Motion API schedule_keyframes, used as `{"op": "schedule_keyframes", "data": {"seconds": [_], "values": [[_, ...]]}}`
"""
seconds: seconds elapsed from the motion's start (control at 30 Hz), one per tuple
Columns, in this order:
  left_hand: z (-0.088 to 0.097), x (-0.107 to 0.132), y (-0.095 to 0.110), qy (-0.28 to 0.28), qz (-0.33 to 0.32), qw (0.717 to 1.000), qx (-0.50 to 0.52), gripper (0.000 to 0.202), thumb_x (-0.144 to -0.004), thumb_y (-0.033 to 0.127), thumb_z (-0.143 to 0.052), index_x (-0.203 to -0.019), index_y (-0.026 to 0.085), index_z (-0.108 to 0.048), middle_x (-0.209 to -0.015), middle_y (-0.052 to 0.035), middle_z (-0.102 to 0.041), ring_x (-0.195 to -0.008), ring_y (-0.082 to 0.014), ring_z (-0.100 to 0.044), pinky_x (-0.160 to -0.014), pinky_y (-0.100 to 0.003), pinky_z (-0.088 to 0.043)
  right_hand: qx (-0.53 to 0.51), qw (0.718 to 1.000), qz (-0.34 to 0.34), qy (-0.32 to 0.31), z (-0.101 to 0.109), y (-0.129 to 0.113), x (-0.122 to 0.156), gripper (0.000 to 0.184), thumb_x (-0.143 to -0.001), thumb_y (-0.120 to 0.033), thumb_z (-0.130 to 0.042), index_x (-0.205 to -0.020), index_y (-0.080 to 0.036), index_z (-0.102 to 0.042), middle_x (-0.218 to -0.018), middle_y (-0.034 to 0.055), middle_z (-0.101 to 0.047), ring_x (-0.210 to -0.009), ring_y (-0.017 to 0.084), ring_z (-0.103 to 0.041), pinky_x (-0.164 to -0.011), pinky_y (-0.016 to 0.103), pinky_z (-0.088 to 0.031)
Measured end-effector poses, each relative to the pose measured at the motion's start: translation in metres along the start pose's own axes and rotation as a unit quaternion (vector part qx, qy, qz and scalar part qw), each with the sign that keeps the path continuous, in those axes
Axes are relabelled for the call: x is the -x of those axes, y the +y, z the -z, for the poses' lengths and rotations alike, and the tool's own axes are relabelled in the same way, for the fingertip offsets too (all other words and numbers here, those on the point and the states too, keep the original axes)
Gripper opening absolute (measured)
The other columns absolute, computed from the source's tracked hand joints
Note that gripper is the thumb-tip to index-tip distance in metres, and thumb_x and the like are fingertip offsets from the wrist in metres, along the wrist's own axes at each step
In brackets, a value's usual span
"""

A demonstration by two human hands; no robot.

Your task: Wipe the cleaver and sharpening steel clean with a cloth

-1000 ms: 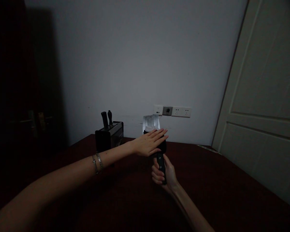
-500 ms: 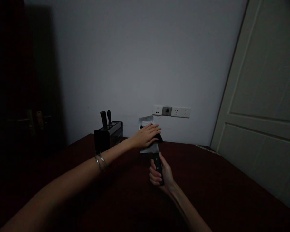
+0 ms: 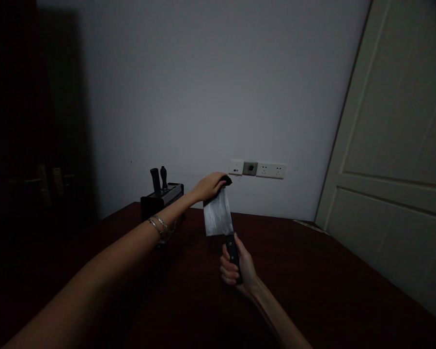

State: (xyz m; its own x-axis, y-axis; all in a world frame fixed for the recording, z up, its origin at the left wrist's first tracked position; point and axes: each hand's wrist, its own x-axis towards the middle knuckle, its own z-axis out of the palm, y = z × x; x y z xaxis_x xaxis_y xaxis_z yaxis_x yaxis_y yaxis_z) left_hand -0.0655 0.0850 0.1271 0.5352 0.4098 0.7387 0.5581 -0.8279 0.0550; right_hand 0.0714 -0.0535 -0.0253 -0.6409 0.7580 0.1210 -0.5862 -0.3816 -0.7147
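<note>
A cleaver [image 3: 218, 215] with a broad grey blade and a black riveted handle is held upright over the table. My right hand [image 3: 241, 264] is wrapped round its handle. At the blade's far end my left hand [image 3: 210, 186] is closed on a black cloth [image 3: 225, 181], pressed against the metal. The fingers hide most of the cloth and the blade's top edge. Two bracelets circle my left wrist.
A black knife block [image 3: 162, 196] with two dark handles sticking out stands at the left back of the dark red table [image 3: 294, 271]. Behind are a wall with sockets [image 3: 271, 170] and a pale door [image 3: 396, 145] at right.
My left hand and the black cloth have slid up the blade to its far end, baring the lower blade. The cleaver has shifted slightly left and down with my right hand.
</note>
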Motion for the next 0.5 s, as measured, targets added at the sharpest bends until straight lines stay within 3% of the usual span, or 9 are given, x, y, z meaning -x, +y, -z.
{"op": "schedule_keyframes", "data": {"seconds": [0.13,0.27,0.37,0.5], "values": [[0.008,-0.004,-0.025,0.074,0.157,0.982,0.079,0.027,-0.086,0.030,-0.043,-0.104,0.016,-0.058,-0.101,-0.0052,-0.063,-0.093,-0.0151,-0.056,-0.084,-0.026,-0.041,0.010,1.000,0.007,0.001,0.001,-0.003,0.001,0.055,-0.078,-0.065,-0.034,-0.050,-0.019,-0.042,-0.031,-0.0091,-0.028,-0.025,0.003,-0.014,-0.026,0.015,-0.015],[0.007,0.013,-0.055,0.129,0.270,0.951,0.078,0.035,-0.089,0.031,-0.033,-0.100,0.010,-0.058,-0.089,-0.0075,-0.064,-0.082,-0.0160,-0.058,-0.074,-0.025,-0.043,0.019,0.999,0.023,0.012,-0.001,-0.006,0.001,0.054,-0.078,-0.065,-0.035,-0.051,-0.019,-0.041,-0.031,-0.0091,-0.028,-0.026,0.003,-0.014,-0.026,0.015,-0.014],[-0.011,0.041,-0.065,0.105,0.335,0.932,0.089,0.036,-0.087,0.031,-0.034,-0.095,0.008,-0.060,-0.081,-0.0074,-0.065,-0.075,-0.0167,-0.059,-0.068,-0.025,-0.044,0.025,0.999,0.033,0.023,-0.001,-0.007,-0.001,0.054,-0.077,-0.066,-0.036,-0.051,-0.020,-0.040,-0.031,-0.0094,-0.028,-0.026,0.003,-0.013,-0.026,0.015,-0.013],[-0.054,0.090,-0.051,0.027,0.372,0.922,0.102,0.031,-0.085,0.027,-0.038,-0.095,0.009,-0.062,-0.090,-0.0107,-0.066,-0.083,-0.0196,-0.060,-0.075,-0.029,-0.044,0.026,0.998,0.046,0.029,0.000,-0.006,-0.003,0.054,-0.076,-0.067,-0.038,-0.051,-0.020,-0.039,-0.030,-0.0097,-0.028,-0.025,0.003,-0.013,-0.026,0.015,-0.013]]}}
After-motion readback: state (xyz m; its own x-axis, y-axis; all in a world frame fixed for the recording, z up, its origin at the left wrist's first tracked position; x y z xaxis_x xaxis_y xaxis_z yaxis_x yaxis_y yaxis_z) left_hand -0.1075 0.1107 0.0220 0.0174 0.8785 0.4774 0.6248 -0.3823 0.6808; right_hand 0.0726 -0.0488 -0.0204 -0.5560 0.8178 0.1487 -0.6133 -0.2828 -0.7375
